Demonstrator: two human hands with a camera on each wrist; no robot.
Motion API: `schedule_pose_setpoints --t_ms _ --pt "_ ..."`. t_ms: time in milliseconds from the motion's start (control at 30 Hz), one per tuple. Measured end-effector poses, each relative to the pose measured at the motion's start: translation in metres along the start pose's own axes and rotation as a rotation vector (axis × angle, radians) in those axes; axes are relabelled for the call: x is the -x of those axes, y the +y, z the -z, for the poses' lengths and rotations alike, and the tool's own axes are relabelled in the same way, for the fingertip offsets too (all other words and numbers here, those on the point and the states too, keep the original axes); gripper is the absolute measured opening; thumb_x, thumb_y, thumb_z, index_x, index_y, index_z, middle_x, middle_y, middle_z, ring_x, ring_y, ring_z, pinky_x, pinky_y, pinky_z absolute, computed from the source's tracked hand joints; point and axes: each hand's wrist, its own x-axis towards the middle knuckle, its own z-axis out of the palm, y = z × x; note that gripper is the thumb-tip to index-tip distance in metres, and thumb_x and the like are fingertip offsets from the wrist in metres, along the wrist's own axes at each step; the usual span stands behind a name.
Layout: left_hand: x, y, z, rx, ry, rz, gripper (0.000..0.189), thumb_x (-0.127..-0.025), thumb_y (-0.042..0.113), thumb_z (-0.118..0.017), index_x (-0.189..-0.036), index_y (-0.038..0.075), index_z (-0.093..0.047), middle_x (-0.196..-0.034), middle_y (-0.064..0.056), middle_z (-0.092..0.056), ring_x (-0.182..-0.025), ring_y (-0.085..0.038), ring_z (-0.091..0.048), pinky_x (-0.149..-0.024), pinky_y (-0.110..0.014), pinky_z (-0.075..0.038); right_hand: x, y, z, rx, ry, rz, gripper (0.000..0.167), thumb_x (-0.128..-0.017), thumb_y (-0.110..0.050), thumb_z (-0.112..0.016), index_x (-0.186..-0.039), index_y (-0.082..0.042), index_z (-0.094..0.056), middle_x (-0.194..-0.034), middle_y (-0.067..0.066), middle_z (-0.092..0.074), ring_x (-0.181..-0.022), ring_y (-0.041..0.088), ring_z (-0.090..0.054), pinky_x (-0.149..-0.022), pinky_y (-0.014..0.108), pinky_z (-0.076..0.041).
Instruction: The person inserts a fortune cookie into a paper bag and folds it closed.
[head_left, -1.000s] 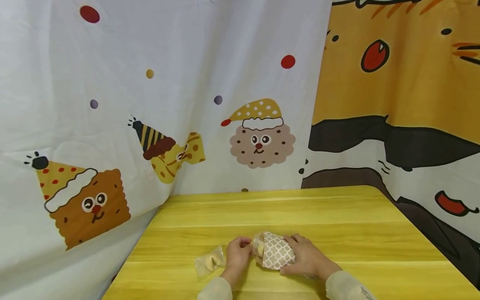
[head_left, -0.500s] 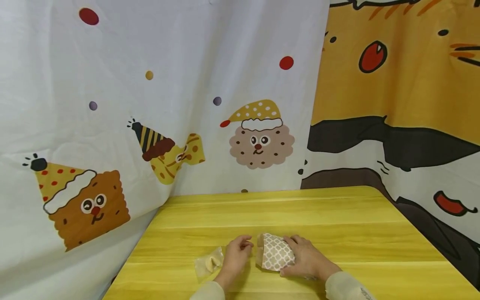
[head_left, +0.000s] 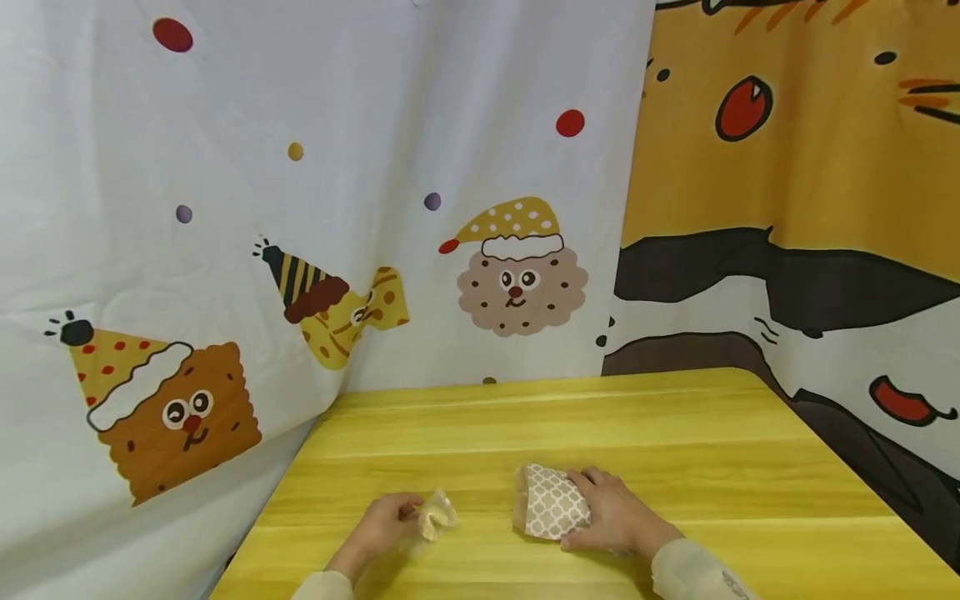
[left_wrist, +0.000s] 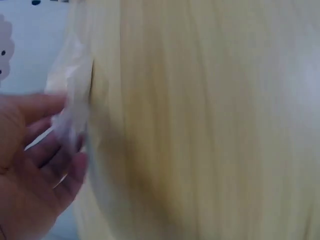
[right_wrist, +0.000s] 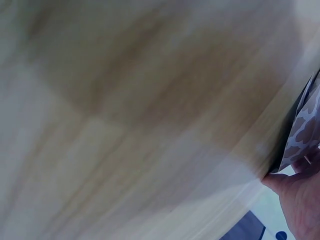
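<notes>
My left hand (head_left: 384,525) pinches a fortune cookie (head_left: 437,520) in a clear wrapper, left of centre over the table. In the left wrist view the crinkled wrapper (left_wrist: 74,90) is blurred, between the thumb and fingers. To the right, a small paper bag (head_left: 557,503) with a beige and white lattice pattern lies on its side, its mouth facing left. My right hand (head_left: 617,517) grips the bag's closed end. Only part of that bag shows at the right edge of the right wrist view; its contents are hidden.
A yellow wood-grain table (head_left: 480,429) bears the bag. Behind and beside it hangs a white curtain (head_left: 390,100) with cartoon biscuits, meeting an orange cartoon panel (head_left: 810,167) at the right.
A wrapped cookie at the bag's mouth has gone out of sight inside. My left hand has moved left from there and taken hold of the other wrapped cookie. The right hand stays put.
</notes>
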Motion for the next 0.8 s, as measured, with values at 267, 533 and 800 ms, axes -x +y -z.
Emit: schedule_pose_setpoints --t_ms 267,533,800 --pt "-0.03 0.04 -0.053 0.264 0.237 0.011 0.028 -0.088 -0.003 -0.069 -0.116 -0.008 -0.064 -0.091 -0.008 -0.062 -0.083 -0.018 -0.059 -0.067 -0.025 -0.053 -0.002 0.0 -0.002 0.01 -0.011 -0.012 0.115 -0.069 -0.08 -0.068 -0.152 -0.007 -0.037 -0.144 0.022 -0.042 -0.129 0.048 -0.041 -0.097 0.068 -0.038" --pt "-0.048 0.06 -0.097 0.267 0.293 -0.007 0.017 -0.083 -0.005 -0.07 -0.101 -0.004 -0.069 -0.083 -0.004 -0.062 -0.075 -0.013 -0.057 -0.061 -0.023 -0.05 -0.004 0.004 -0.006 0.016 0.002 0.003 0.115 -0.068 -0.08 -0.068 -0.152 -0.007 -0.038 -0.142 0.021 -0.043 -0.127 0.047 -0.044 -0.096 0.067 -0.04" --pt "-0.059 0.068 -0.132 0.258 0.38 -0.021 0.008 -0.083 -0.002 -0.076 -0.087 0.002 -0.07 -0.076 0.001 -0.063 -0.07 -0.009 -0.057 -0.058 -0.021 -0.051 -0.003 0.002 -0.006 0.023 0.005 -0.006 0.116 -0.068 -0.079 -0.068 -0.152 -0.006 -0.037 -0.143 0.021 -0.043 -0.128 0.046 -0.042 -0.1 0.066 -0.037"
